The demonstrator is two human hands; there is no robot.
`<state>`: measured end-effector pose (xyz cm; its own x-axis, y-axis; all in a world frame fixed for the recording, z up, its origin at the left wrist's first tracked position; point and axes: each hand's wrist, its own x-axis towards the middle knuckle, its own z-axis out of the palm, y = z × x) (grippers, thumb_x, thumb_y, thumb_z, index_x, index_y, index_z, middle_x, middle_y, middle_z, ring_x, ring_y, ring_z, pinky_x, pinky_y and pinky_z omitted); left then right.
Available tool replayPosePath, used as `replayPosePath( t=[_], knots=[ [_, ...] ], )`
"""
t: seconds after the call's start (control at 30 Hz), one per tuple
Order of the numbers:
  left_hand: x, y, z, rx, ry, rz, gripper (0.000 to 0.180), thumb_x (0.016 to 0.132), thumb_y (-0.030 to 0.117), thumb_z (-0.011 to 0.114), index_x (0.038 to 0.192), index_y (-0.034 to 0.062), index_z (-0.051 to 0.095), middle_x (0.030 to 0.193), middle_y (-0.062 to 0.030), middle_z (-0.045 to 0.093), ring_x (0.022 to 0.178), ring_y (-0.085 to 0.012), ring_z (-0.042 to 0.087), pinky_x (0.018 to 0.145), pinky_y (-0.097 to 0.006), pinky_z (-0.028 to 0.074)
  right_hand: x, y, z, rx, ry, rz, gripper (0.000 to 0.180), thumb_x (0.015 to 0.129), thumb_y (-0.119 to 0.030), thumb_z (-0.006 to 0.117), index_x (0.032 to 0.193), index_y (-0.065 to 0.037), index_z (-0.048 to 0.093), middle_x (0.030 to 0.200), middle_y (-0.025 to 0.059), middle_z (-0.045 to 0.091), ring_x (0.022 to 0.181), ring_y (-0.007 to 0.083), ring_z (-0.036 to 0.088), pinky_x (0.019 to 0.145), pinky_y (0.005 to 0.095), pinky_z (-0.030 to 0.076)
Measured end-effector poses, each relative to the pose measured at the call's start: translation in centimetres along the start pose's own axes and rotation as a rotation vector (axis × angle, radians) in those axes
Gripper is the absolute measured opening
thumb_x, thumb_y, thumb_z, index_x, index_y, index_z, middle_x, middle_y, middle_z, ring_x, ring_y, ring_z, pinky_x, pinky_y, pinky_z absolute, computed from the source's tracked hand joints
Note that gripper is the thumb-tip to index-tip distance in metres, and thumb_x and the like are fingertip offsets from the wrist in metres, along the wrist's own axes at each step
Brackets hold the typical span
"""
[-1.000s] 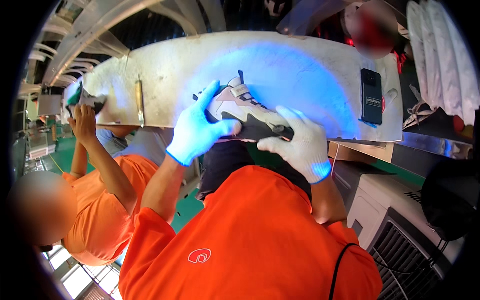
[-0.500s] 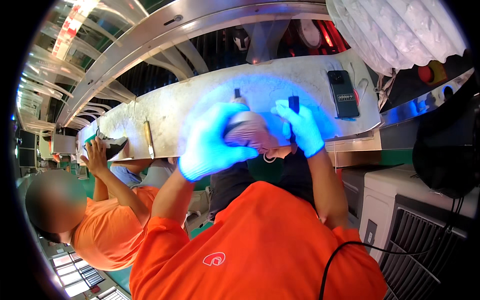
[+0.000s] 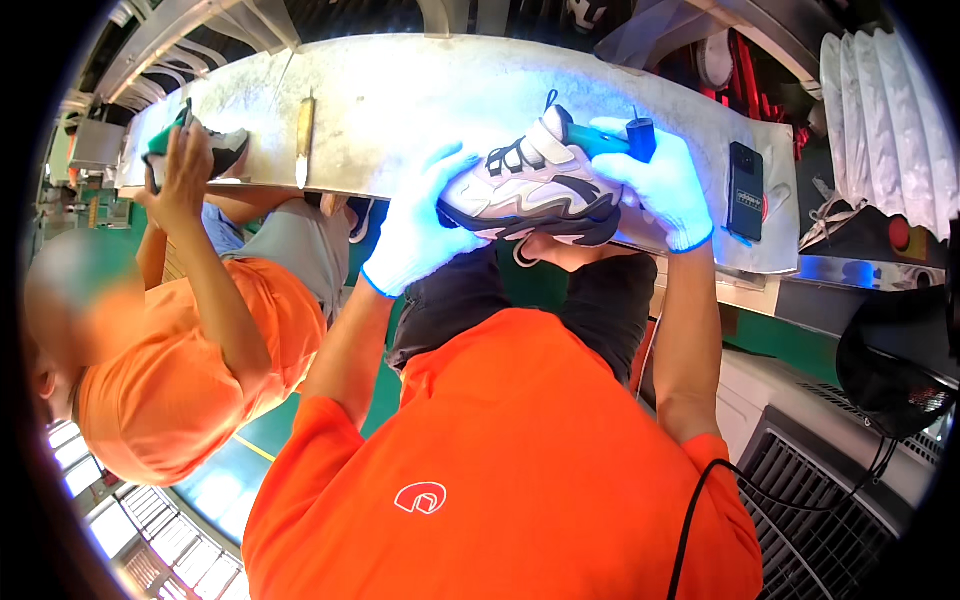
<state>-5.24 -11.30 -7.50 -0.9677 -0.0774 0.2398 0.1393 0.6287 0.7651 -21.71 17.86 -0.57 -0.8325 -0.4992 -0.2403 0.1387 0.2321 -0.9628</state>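
Now, in the head view, the black-and-white shoe (image 3: 535, 195) points its toe to the person's left, whereas a second ago the toe pointed right; half a second ago it was blurred, apparently in the middle of that turn. The hands have traded ends with it: the gloved left hand (image 3: 425, 225) is closed around the toe, fingers over the top and thumb low by the sole, while the gloved right hand (image 3: 665, 190) is at the heel end, gripping a teal piece (image 3: 588, 139) that sticks out of the collar. Just beside those fingers stands a dark cylinder (image 3: 641, 141) with a thin pin on top; I cannot tell whether it is joined to the teal piece. For the work in hand, the turn seems to bring the shoe's opposite flank into sight, strap and laces uppermost, sole toward the person. It is held at the near edge of the table (image 3: 390, 90), with contact unclear. The wooden-handled knife (image 3: 305, 130) lies to the left, the phone (image 3: 745, 190) to the right. Farther left, a co-worker's hand (image 3: 180, 175) is on another shoe (image 3: 230, 152).
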Motion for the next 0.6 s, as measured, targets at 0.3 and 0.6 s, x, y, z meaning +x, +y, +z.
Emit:
replayPosePath(
  t=[0.3,0.6],
  knots=[
    [-0.4,0.4,-1.5,-0.104,-0.124,-0.084,0.112,0.063,0.034,0.107,0.162,0.0085,0.06,0.175,-0.0246,0.043,0.16,-0.0423,0.047,0.131,-0.05,0.042,-1.4,0.4,0.7,0.006,0.064,0.006,0.056,0.09,-0.015,0.088,0.142,0.002,0.077,0.092,0.0064,0.08,0.071,0.0104,0.07,0.063,0.0259,0.053],
    [-0.7,1.4,-0.8,-0.076,-0.086,-0.12,0.109,0.061,0.03,0.105,0.16,0.0098,0.063,0.175,-0.0262,0.042,0.159,-0.0446,0.048,0.127,-0.053,0.045,-3.7,1.6,2.2,0.012,0.134,-0.032,0.056,0.088,-0.001,0.089,0.142,0.004,0.076,0.113,0.0097,0.083,0.092,0.0145,0.078,0.084,0.0311,0.064]
  ],
)
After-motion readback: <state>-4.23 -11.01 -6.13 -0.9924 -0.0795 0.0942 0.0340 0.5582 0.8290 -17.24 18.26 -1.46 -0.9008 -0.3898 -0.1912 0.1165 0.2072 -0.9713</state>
